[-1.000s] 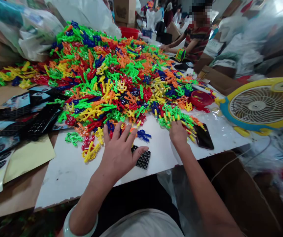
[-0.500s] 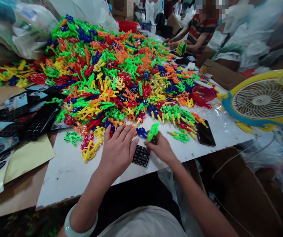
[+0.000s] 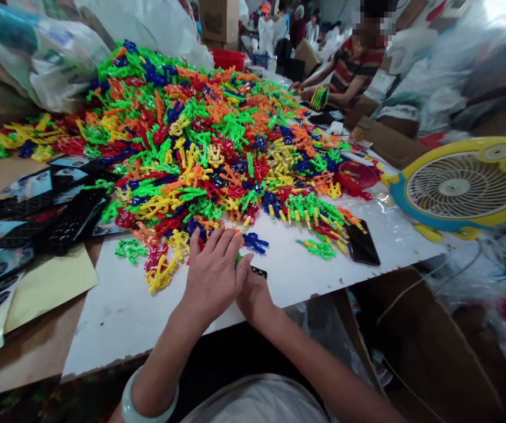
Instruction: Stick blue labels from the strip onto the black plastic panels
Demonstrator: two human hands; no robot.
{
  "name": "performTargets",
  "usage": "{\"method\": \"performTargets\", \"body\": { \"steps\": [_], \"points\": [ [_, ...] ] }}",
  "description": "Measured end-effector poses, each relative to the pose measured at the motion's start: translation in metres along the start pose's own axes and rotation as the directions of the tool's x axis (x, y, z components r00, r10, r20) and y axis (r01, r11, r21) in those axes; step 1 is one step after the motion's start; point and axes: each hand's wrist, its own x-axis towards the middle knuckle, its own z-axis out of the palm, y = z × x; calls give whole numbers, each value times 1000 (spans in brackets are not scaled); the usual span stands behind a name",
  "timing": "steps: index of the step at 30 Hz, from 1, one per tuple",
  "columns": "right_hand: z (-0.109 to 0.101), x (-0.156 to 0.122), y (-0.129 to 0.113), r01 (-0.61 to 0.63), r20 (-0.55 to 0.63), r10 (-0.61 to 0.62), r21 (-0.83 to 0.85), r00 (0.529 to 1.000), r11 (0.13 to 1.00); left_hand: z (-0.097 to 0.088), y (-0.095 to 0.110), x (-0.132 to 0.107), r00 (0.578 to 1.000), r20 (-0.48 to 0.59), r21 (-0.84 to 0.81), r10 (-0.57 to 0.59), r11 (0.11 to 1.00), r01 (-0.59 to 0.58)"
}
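My left hand (image 3: 213,273) lies flat, fingers stretched and close together, at the near edge of a big heap of coloured plastic toy pieces (image 3: 200,129) on a white board (image 3: 116,311). It covers most of a small black grid tray (image 3: 259,271), of which only a corner shows. My right hand (image 3: 255,298) is tucked under and beside the left one, with its fingers hidden. A sliver of a green piece (image 3: 238,257) shows between the two hands. Loose blue (image 3: 255,241) and green (image 3: 321,248) pieces lie just beyond.
A black phone (image 3: 362,244) and a red bowl (image 3: 357,175) sit to the right, with a yellow fan (image 3: 464,185) past the board's edge. Black trays and printed cards (image 3: 50,217) and yellow paper (image 3: 45,282) lie left. Another person (image 3: 354,64) works at the far side.
My right hand took a green piece from the pile at the right and brought it to the black tray. It has now slid under my left hand, which closed over the tray.
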Motion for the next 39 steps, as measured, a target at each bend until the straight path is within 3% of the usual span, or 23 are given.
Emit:
{"method": "performTargets", "body": {
  "steps": [2,4,8,11,15,20,22,25,28,32,34,37,39],
  "points": [
    [-22,7,4,21,-16,-23,-70,1000,997,0,-1,0,1000,-5,-2,7,1000,-7],
    [-57,23,11,-4,-122,-16,-161,992,987,0,-2,0,1000,-9,-2,20,1000,-20],
    [-126,68,32,-243,-489,96,-248,867,938,1,-2,-1,999,-32,-1,7,1000,-7],
    [-150,87,46,-315,-545,154,-216,824,924,2,-2,-1,999,-35,-10,-6,1000,5],
    [-136,76,51,-251,-444,186,-91,877,964,1,-3,-1,1000,-28,-20,11,1000,-11],
    [-73,42,33,-143,-92,163,193,982,971,0,-3,-1,1000,-2,7,13,1000,-13],
    [-53,35,28,-117,21,115,260,993,959,1,-4,0,1000,2,19,22,1000,-22],
    [-40,32,26,-84,107,55,281,993,956,2,-4,0,999,2,31,33,999,-33],
    [-36,30,27,-40,95,21,207,995,978,2,-3,1,1000,-6,33,27,999,-26],
    [-25,23,22,15,-60,-14,14,998,1000,2,-4,1,999,-23,23,33,999,-33],
    [-25,21,19,29,-83,-35,-70,996,997,2,-5,1,998,-19,17,52,999,-51],
    [-43,31,22,50,-44,-59,-175,997,983,4,-6,0,999,-17,8,49,999,-49],
    [-66,47,29,14,-99,-43,-270,994,963,5,-6,0,999,-34,4,36,999,-35]
  ]
}}
